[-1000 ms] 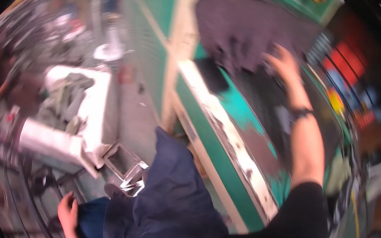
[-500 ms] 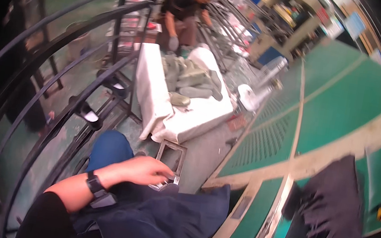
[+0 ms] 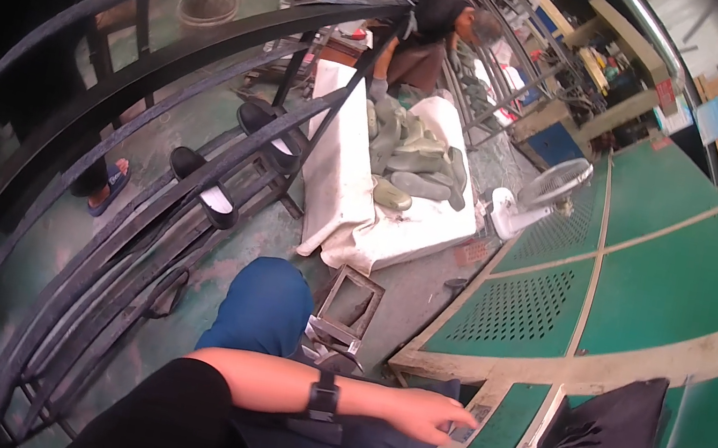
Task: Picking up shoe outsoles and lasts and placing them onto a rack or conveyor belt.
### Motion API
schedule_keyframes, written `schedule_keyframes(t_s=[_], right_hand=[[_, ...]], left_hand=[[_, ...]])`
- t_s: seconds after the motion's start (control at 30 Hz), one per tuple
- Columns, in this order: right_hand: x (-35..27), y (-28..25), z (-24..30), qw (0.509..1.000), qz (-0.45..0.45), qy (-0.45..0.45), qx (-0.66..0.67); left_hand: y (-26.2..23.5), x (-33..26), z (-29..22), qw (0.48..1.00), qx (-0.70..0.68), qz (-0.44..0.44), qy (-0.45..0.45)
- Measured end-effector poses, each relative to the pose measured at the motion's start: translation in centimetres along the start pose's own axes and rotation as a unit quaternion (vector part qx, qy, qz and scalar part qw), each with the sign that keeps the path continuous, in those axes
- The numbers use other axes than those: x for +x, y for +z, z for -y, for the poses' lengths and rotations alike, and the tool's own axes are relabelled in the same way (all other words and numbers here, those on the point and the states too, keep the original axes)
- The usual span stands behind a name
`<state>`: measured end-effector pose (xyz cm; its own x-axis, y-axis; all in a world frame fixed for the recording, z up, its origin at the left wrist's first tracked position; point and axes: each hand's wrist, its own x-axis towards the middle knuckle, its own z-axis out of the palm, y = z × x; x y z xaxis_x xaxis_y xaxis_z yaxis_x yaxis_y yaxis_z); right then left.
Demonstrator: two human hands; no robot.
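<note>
Standing on grey floor (image 3: 409, 291) beside green cabinet (image 3: 653, 285): white fan (image 3: 518, 216)

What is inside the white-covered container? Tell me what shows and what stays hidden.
The white-covered container holds a heap of greyish-green, boot-shaped pieces. The upper ones overlap others, so whatever lies beneath, including the container's bottom there, cannot be seen.

Straight ahead at twelve o'clock, boots (image 3: 417, 158) lie in a box (image 3: 329, 162), a co-worker (image 3: 431, 32) just behind it; a rack (image 3: 250, 22) with shoes (image 3: 217, 200) on it stands at eleven, a fan (image 3: 555, 186) at one. A cabinet (image 3: 681, 287) fills two o'clock, the left grip (image 3: 427, 416) at its near edge, a cloth (image 3: 604, 436) over it at three.
</note>
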<state>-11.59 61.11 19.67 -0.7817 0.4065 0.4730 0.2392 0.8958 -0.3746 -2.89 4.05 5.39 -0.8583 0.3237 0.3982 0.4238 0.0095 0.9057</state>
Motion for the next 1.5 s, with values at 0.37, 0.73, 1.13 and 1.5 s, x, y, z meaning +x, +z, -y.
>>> schedule_keyframes(t_s=[0.37, 0.73, 1.13, 1.5], right_hand=[[-14.5, 9.6, 22.5, 0.504, 0.375, 0.067, 0.775], [-29.5, 32.8, 29.5, 0.452, 0.629, 0.410, 0.482], [-30.1, 30.5, 34.0, 0.412, 0.782, 0.103, 0.456], [-32.7, 31.7, 32.2, 0.518, 0.658, 0.124, 0.532]], left_hand=[[5.5, 1.2, -3.4, 0.914, -0.394, 0.027, -0.093], [2.4, -14.0, 5.9, 0.628, -0.675, -0.271, -0.276], [-4.2, -10.1, 11.0, 0.804, -0.292, -0.348, -0.385], [-2.7, -5.7, 12.6, 0.692, -0.480, -0.343, -0.416]])
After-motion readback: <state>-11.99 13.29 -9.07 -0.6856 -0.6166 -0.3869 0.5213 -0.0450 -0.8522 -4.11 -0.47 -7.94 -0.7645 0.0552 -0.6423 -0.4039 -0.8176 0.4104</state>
